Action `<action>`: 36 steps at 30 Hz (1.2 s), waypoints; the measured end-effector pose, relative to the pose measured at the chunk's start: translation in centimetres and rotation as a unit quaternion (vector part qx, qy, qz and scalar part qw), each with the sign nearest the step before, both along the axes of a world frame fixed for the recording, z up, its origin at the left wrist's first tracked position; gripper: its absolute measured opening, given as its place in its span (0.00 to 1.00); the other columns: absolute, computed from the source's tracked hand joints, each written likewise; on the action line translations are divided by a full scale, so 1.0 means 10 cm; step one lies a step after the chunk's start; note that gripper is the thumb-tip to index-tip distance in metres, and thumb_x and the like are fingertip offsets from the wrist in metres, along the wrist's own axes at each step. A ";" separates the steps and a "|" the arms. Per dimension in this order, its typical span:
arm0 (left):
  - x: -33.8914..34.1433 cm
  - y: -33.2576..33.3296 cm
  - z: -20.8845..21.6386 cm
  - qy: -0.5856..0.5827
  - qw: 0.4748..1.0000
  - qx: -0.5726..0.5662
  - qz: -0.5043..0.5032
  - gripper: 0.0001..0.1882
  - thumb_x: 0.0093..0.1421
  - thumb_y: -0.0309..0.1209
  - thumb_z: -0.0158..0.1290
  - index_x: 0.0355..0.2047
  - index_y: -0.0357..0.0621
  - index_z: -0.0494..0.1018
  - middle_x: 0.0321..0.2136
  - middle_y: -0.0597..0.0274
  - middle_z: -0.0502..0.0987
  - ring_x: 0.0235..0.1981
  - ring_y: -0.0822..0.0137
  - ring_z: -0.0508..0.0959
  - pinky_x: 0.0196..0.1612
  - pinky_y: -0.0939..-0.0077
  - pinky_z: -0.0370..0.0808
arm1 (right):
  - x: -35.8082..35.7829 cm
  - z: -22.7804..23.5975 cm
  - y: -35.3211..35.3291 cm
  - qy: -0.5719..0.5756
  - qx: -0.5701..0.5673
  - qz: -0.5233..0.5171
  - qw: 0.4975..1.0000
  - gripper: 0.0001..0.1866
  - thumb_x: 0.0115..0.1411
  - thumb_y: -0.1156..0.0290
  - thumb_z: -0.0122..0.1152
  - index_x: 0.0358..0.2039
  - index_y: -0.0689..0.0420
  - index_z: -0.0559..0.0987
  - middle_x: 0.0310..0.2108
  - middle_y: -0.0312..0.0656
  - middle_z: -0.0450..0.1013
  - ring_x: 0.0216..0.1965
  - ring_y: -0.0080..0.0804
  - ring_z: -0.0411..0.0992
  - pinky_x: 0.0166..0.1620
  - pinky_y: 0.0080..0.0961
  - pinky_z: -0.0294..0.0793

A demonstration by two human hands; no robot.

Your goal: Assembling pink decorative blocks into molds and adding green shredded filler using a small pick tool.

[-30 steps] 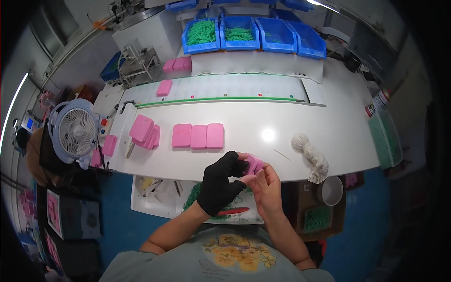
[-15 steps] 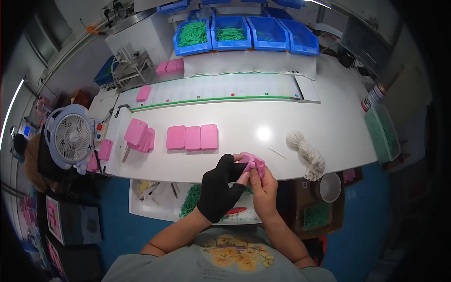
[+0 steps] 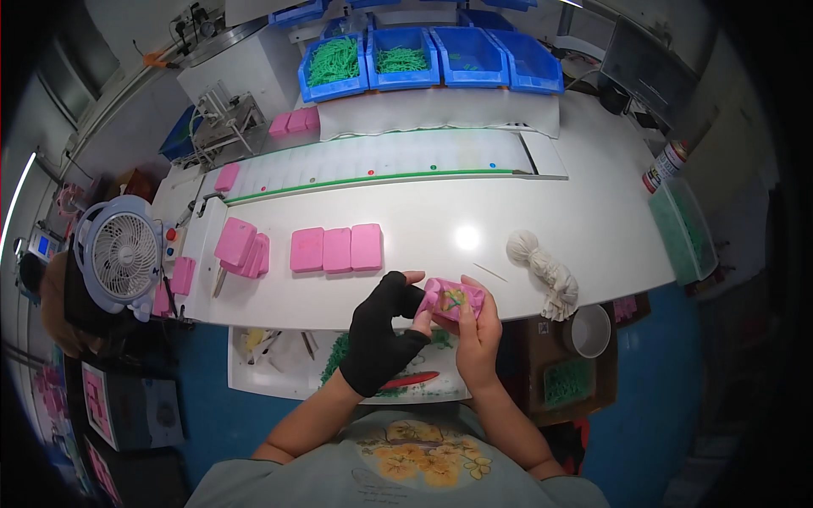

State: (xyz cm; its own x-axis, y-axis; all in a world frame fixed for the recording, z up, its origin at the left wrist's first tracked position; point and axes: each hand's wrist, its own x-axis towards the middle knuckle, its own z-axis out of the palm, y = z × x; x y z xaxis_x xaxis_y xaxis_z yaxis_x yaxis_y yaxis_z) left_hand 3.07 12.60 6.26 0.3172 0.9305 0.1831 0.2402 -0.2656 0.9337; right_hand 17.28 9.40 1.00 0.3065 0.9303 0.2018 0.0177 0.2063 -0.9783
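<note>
A soft pink rubber mould (image 3: 432,298) is held up over the table's front edge, bent open. Inside it a small green piece (image 3: 456,298) shows against a yellowish patch. My left hand (image 3: 383,332), in a black glove with bare fingertips, grips the mould's left side with its thumb; its index finger lies along the far side. The bare right hand (image 3: 478,343) holds the right side, fingers curled round it and thumb at the opening. Left of my hands, three pink moulds (image 3: 337,251) lie in a row, and several more form a leaning stack (image 3: 240,245).
A thin stick (image 3: 490,272) and a bundled white cloth (image 3: 546,275) lie to the right. Behind runs a conveyor (image 3: 339,161) carrying one pink mould, below blue bins (image 3: 405,63). An open drawer (image 3: 275,385) with green pieces and a red-handled tool sits under my forearms. A fan (image 3: 123,252) stands left.
The mould has been bent open, and the green piece inside now shows. My left hand's grip has shifted slightly left. On the conveyor the pink mould has travelled left. The whole view has shifted slightly.
</note>
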 end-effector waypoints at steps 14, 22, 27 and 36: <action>-0.39 0.23 -0.31 0.099 0.986 0.112 -0.079 0.32 0.41 0.44 0.70 0.36 0.43 0.63 0.32 0.60 0.74 0.31 0.58 0.77 0.35 0.69 0.75 | 0.14 0.09 0.04 0.195 -0.204 0.276 0.919 0.18 0.66 0.62 0.46 0.47 0.62 0.74 0.39 0.38 0.72 0.39 0.20 0.71 0.40 0.22 0.75; -0.42 0.22 -0.27 0.096 0.983 0.107 -0.113 0.31 0.41 0.45 0.70 0.34 0.43 0.64 0.30 0.59 0.74 0.29 0.59 0.77 0.34 0.69 0.75 | 0.19 0.16 0.09 0.064 -0.198 0.258 0.943 0.07 0.58 0.72 0.60 0.32 0.63 0.79 0.23 0.28 0.71 0.23 0.12 0.61 0.27 0.14 0.60; -0.42 0.22 -0.20 0.134 0.980 0.076 -0.126 0.31 0.42 0.44 0.70 0.35 0.42 0.64 0.32 0.59 0.74 0.30 0.59 0.77 0.34 0.70 0.75 | 0.23 0.19 0.10 0.090 -0.210 0.281 0.932 0.07 0.57 0.71 0.61 0.32 0.62 0.80 0.23 0.29 0.72 0.23 0.12 0.63 0.27 0.12 0.61; -0.45 0.22 -0.17 0.098 0.974 0.129 -0.157 0.25 0.44 0.35 0.68 0.37 0.43 0.66 0.35 0.57 0.74 0.32 0.54 0.77 0.36 0.68 0.76 | 0.28 0.18 0.11 0.097 -0.220 0.317 0.917 0.06 0.57 0.72 0.62 0.31 0.61 0.80 0.23 0.29 0.72 0.23 0.11 0.63 0.26 0.11 0.61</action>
State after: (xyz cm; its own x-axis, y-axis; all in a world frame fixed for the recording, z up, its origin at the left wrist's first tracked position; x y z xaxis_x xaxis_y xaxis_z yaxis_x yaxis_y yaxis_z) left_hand -1.39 14.80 4.51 0.6305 0.7134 0.3058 0.2758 -0.5742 0.7708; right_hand 20.04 10.54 2.83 -0.3341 0.9124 -0.2363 -0.1534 -0.3000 -0.9415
